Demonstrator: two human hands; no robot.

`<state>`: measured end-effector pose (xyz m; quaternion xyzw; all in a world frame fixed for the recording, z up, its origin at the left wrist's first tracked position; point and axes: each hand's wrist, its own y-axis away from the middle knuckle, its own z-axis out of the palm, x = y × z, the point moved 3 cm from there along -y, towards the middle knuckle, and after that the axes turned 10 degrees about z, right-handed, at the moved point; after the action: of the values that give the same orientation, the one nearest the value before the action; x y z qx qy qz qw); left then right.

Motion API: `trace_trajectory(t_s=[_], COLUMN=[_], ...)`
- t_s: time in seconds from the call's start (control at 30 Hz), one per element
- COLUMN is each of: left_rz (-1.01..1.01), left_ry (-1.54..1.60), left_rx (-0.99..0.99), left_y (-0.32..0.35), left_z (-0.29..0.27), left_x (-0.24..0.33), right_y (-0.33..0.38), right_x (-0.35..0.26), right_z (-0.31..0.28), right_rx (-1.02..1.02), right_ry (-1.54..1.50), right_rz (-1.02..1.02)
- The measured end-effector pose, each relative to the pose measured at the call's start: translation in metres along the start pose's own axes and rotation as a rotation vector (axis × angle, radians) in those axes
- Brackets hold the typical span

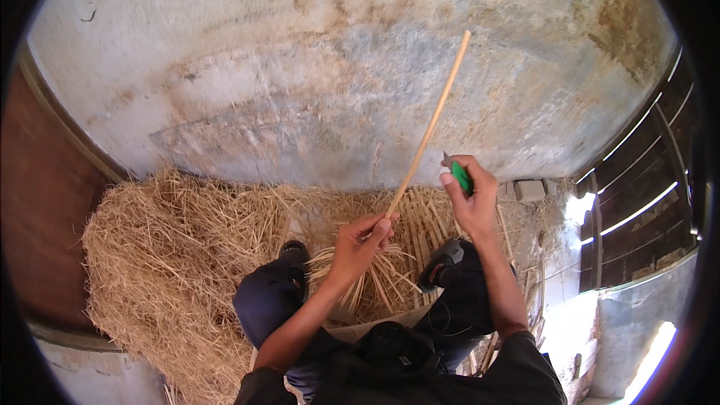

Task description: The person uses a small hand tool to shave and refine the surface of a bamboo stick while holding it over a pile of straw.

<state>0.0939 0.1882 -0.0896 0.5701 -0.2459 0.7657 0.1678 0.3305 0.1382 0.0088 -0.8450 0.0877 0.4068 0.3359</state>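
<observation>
Head view — thin stick [433, 120] in left hand [358, 244], slanting up-right toward wall [300, 67].

Stick [433, 121]: pale tan, uniform along its length, no markings. Small tool [461, 177] in the right hand [472, 199]: bright green handle, grey metal tip. Straw heap [180, 255]: golden yellow, a tangle of fine strands. Split strips [375, 274] between the legs: lighter cream-yellow, running in straight lines. Wall [337, 52]: mottled grey-white with bluish patches and rusty brown stains toward the upper right. Trousers [266, 300]: dark navy. Shoes [444, 259]: black with grey toe. Sleeves [532, 367]: black. Door panel [41, 202] at left: reddish brown. Slatted shutter [645, 202] at right: dark brown, white light showing in stripes. Small block [529, 190]: light grey.
</observation>
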Motion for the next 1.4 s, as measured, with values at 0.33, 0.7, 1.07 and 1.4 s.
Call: trace_trajectory(t_s=[0.33, 0.7, 1.07, 1.4], left_rz=[-0.04, 0.136, 0.207, 0.324], left_ry=[0.07, -0.062, -0.189, -0.323], left_rx=[-0.004, 0.126, 0.227, 0.128], left_y=[-0.005, -0.009, -0.012, -0.011], left_z=[0.01, 0.006, 0.004, 0.011], left_x=[0.008, 0.003, 0.014, 0.023], right_y=[0.012, 0.012, 0.015, 0.008], right_x=[-0.005, -0.007, -0.012, -0.006], right_z=[0.039, 0.038, 0.037, 0.03], right_rx=[-0.213, -0.248, -0.274, -0.201], right_ry=[-0.387, -0.509, -0.492, -0.538], right_rz=[0.262, 0.275, 0.258, 0.283])
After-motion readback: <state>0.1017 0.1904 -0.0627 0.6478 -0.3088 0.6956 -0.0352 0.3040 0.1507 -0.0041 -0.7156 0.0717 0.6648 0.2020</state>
